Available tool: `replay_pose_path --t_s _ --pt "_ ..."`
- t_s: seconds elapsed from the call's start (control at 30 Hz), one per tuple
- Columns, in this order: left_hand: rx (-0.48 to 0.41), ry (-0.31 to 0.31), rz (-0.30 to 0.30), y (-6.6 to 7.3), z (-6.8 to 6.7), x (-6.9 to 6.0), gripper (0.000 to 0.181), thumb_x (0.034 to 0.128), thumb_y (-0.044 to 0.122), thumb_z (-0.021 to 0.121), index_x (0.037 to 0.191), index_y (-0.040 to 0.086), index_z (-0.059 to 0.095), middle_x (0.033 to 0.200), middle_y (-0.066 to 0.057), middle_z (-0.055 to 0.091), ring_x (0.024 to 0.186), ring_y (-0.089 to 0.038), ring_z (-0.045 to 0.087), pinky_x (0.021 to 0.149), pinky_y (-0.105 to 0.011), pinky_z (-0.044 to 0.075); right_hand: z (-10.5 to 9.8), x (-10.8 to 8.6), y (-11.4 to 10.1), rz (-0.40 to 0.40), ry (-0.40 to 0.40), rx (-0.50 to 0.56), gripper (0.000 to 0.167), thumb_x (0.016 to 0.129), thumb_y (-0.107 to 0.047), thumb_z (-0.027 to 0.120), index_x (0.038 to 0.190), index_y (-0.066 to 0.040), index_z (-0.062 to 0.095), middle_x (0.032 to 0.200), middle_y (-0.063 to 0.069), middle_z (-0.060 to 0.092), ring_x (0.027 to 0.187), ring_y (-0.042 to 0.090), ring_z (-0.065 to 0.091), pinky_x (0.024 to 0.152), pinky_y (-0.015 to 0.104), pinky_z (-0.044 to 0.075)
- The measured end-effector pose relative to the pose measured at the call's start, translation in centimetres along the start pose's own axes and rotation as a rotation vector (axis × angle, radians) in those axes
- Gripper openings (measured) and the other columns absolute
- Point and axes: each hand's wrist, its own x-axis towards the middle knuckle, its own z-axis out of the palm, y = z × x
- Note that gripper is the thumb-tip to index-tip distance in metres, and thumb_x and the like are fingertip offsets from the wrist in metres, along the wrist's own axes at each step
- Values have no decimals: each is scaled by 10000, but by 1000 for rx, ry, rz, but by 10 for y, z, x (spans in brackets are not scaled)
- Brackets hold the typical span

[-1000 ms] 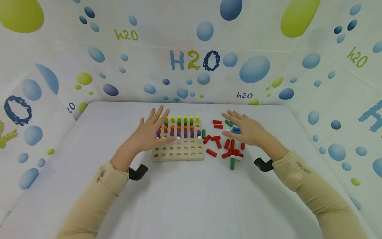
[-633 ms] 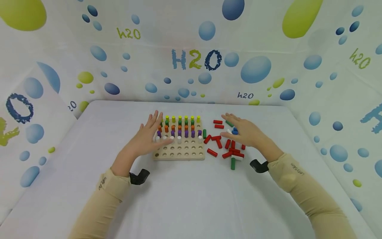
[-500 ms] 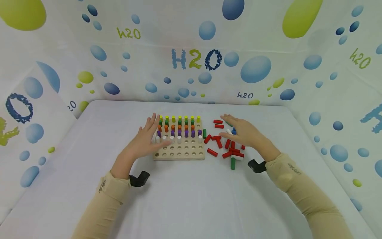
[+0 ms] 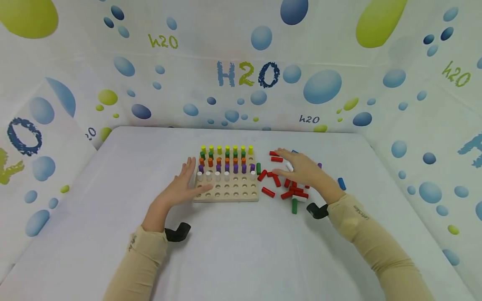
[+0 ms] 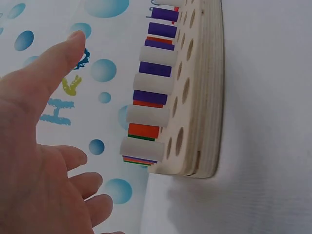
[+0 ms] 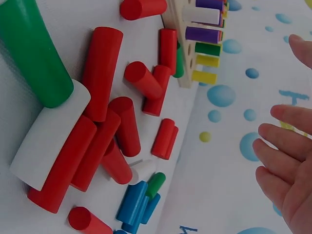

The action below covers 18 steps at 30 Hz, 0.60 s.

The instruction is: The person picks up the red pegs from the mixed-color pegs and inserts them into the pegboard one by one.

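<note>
A wooden pegboard [image 4: 226, 199] stands mid-table, with rows of yellow, green, orange, purple and white pegs upright in its holes. Its front holes hold none. By the board's left edge is my left hand [image 4: 177, 192], fingers spread and nothing held; its thumb passes over the front left holes. The left wrist view shows that hand [image 5: 29, 112] apart from the white pegs [image 5: 146, 116]. My right hand [image 4: 306, 170] hovers with extended fingers over loose pegs and covers some. In the right wrist view the same hand [image 6: 290, 151] holds nothing.
Right of the board lie several loose red pegs [image 4: 268, 192]. A green peg [image 4: 294, 206] lies nearest me, touching a white peg [image 4: 300, 199]. A blue peg [image 4: 341, 184] lies near my right wrist. A patterned cloth [image 4: 241, 50] hangs behind the table [image 4: 241, 251].
My left hand has drawn back toward me, uncovering the board's rear left pegs. My right hand has shifted slightly left and nearer, so a blue and a purple peg show beyond it.
</note>
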Motion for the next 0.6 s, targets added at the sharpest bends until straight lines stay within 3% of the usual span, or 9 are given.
replay_pose_path --t_s 0.33,0.6 --pt "-23 -24 -25 -7 8 2 1056 798 567 590 1459 58 -57 1512 -157 -104 1368 -346 -105 1028 -618 -66 8 5 2 1 -13 23 800 825 -591 536 1428 -113 319 1448 103 336 1291 309 342 983 509 355" --pt "-16 -45 -43 -19 17 4 1130 747 594 631 1456 53 -63 1511 -159 -97 1367 -338 -112 1021 -606 -110 17 11 6 19 -11 58 693 840 -457 607 1398 -114 380 1376 95 443 1225 279 423 954 481 398"
